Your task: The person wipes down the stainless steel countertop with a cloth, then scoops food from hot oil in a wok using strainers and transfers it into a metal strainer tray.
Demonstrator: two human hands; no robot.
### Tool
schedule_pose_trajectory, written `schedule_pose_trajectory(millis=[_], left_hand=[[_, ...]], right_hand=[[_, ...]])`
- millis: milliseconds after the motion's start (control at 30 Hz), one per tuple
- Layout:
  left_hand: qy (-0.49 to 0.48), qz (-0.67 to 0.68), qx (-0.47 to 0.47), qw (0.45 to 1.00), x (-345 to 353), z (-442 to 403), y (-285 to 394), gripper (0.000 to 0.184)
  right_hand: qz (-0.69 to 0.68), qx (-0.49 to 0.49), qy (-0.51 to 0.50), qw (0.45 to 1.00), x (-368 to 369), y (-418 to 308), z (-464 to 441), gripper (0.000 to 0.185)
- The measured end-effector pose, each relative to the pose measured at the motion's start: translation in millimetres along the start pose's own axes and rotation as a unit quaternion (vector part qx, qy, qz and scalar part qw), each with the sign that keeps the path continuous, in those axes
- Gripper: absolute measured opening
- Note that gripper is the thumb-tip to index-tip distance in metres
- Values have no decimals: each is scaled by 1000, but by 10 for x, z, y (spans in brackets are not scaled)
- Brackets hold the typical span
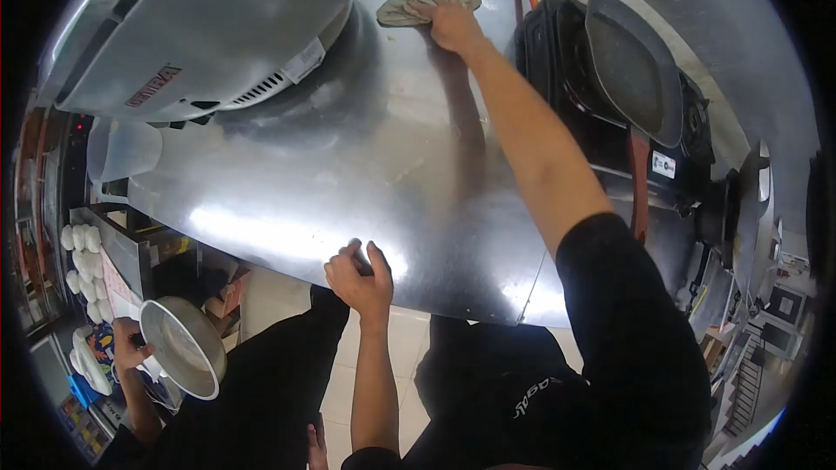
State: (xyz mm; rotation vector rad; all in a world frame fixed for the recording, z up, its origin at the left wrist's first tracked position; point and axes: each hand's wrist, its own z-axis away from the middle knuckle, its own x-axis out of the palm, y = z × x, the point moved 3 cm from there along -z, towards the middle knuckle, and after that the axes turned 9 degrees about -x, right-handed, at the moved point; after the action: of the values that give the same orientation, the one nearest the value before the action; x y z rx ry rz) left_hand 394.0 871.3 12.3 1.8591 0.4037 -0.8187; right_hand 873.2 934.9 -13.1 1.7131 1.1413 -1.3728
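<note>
At the lower left, another person's hand (131, 345) holds a pot (170, 324) tilted so that its open mouth shows; it hangs beside the steel table (348, 157), well apart from the work. The left hand (359, 283) is at the near edge of the table, fingers curled and thumb raised; I cannot tell whether it grasps anything, as the inside of the palm is dark. It probably sits there to steady the body while the other arm stretches out. The right hand (455, 24) has hold of a cloth (404, 12) near the far end of the table, fingers bent down onto it. The cloth is bunched into 2 lobes, 1 on each side of the fingers, likely so that it lies between skin and steel and takes the pressure.

Around them, at far left, white rounded pieces (85, 263) stand in a cluster, and a translucent container (131, 152) sits just beside the table's corner. A large metal machine (231, 35) overhangs the left part of the table, its curved rim closing off the space beneath. On the right, a black stove (575, 65) bears a square pan (634, 65) whose brown handle (639, 178) points toward the person. Machine and stove seem to be the 2 main obstacles to sideways reach; the handle looks easy to knock with the right sleeve (631, 296).
</note>
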Motion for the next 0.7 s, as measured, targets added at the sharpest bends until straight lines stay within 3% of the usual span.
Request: schedule_pose_trajectory(millis=[67,133,167,200,267,333,433,500,567,600,700], left_hand=[[1,27,-6,1000,12,-10,34,19],[0,108,-44,993,-13,57,-89,26],[13,149,-69,986,-49,56,-132,27],[29,192,-95,976,-77,32,-148,29],[35,259,-149,954,-233,-62,-51,29],[60,224,-103,967,-506,-255,129,25],[69,243,-82,964,-754,-401,279,19],[70,301,-94,946,-823,-423,331,18],[68,327,-118,935,-871,-340,490,14],[67,339,-131,929,-859,-276,576,14],[31,358,-127,925,-686,-9,729,11]], right_hand=[[20,21,34,999,-240,-425,470,60],[-40,5,65,997,-503,-1166,1173,38],[-201,12,-22,979,-702,-1550,1531,44],[-59,-62,8,996,-701,-2015,2002,47],[-135,-77,-52,986,-1018,-2780,2841,49],[-174,-119,-124,970,-1323,-3233,3454,42],[-420,-27,-204,884,-1944,-3021,3408,40],[-347,18,-199,916,-2224,-2573,2942,52],[-281,-2,-67,957,-2568,-2077,2382,43],[-190,23,-76,978,-2594,-1848,2123,39],[-74,58,12,996,-1954,-1072,1588,31]])
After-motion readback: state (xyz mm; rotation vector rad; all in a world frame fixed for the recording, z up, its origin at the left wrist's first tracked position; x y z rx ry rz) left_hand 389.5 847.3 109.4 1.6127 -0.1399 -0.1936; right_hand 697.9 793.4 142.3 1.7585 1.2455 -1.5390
